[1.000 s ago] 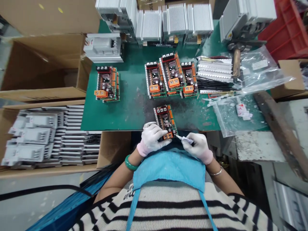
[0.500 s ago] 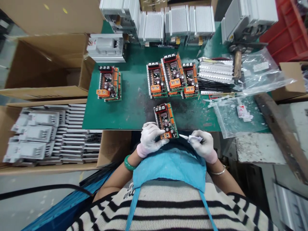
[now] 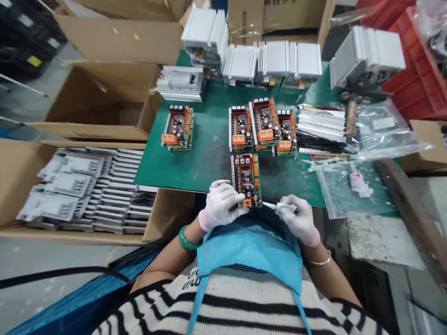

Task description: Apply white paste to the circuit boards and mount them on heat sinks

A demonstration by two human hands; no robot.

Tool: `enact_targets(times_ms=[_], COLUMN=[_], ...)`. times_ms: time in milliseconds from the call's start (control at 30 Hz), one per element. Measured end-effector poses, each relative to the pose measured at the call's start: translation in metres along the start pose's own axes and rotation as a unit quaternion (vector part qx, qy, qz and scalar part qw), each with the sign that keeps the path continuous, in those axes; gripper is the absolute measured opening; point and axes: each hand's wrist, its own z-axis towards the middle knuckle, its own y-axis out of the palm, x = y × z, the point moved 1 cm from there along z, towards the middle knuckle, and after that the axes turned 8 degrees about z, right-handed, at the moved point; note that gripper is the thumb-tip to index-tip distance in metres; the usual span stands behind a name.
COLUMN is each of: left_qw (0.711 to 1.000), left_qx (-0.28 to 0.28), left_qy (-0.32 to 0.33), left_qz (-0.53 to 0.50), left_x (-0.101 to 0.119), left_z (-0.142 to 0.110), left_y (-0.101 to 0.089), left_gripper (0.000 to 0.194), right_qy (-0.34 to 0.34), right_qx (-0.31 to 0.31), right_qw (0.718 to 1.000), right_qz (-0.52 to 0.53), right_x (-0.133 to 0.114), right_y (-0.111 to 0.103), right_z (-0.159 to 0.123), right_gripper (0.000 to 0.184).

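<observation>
A green circuit board (image 3: 247, 179) with orange and black parts lies at the near edge of the green mat (image 3: 206, 158). My left hand (image 3: 221, 204), in a white glove, grips the board's near left corner. My right hand (image 3: 296, 216), also gloved, is closed round a small white tube (image 3: 279, 206) whose tip points at the board's near right corner. Three more boards (image 3: 261, 123) lie side by side further back, and a small stack of boards (image 3: 178, 127) sits at the mat's left.
White finned heat sinks (image 3: 275, 60) line the back edge. A cardboard box (image 3: 21, 186) at the left holds grey housings (image 3: 87, 188). Metal strips (image 3: 319, 123), a hammer (image 3: 351, 114) and plastic bags (image 3: 349, 186) lie at the right. An open box (image 3: 101, 100) stands at the back left.
The view has tilted up and shifted. The board under my left hand has turned slightly straighter. My right hand with the tube stays by the board's near right corner.
</observation>
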Motion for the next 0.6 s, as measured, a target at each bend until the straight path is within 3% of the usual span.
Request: enact_targets(times_ms=[100,167,267,367,500,600], left_qw=[0.999,0.994,0.973,0.947,0.926,0.918], left_qx=[0.017,0.026,0.020,-0.014,-0.052,-0.071], left_qy=[-0.006,-0.039,-0.145,-0.243,-0.321,-0.351], left_qz=[0.044,0.094,0.178,0.210,0.191,0.174], left_x=[-0.016,-0.038,-0.084,-0.134,-0.180,-0.191], left_z=[0.005,0.010,0.016,0.021,0.022,0.021], left_y=[-0.018,-0.036,-0.070,-0.098,-0.115,-0.119], left_gripper=[0.026,0.029,0.040,0.052,0.054,0.051], right_qy=[0.066,0.092,0.133,0.155,0.152,0.158], right_qx=[0.076,0.110,0.143,0.139,0.144,0.153], right_qw=[0.989,0.986,0.980,0.976,0.977,0.975], right_qz=[0.112,0.084,0.027,0.062,0.033,0.027], right_x=[0.007,0.011,0.017,0.024,0.032,0.036], right_y=[-0.004,-0.009,-0.015,-0.015,-0.016,-0.019], right_z=[0.006,0.012,0.023,0.031,0.034,0.035], right_gripper=[0.023,0.020,0.024,0.036,0.046,0.061])
